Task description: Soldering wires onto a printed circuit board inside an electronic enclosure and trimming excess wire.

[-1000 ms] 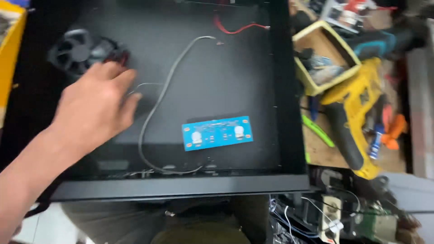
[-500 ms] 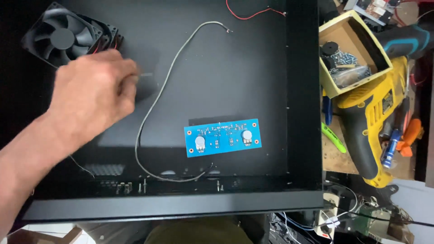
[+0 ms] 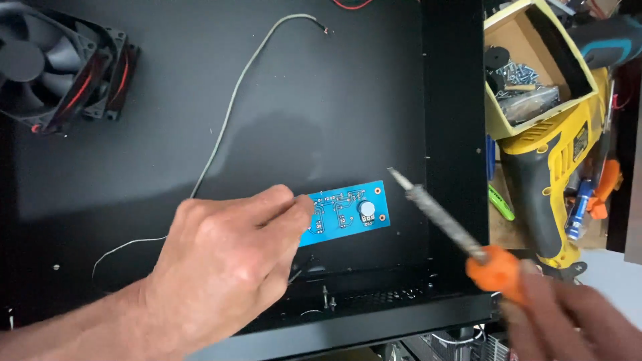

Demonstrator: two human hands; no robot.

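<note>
**Hidden, cropped and blurred**

The left hand [image 3: 221, 267] covers the left end of the blue circuit board [image 3: 348, 212]. The right hand [image 3: 568, 321] is blurred and cut by the bottom edge, as is its soldering iron's orange handle [image 3: 493, 271]. The black fan [image 3: 53, 67] runs off the left edge.

Left hand [image 3: 227, 267] on blue circuit board [image 3: 348, 212]

Evenly lit from above by soft, diffuse light. Faint grey sheen across the floor of the black case [image 3: 321, 120], otherwise dark and low in detail. Soft shadow under the left hand [image 3: 227, 267]. Motion blur on the right hand [image 3: 568, 321] and on the orange-handled tool [image 3: 448, 224]. Sharp on the blue board [image 3: 348, 210] and yellow drill [image 3: 545, 174]. Fan [image 3: 57, 67] cut by the frame edge.
</note>
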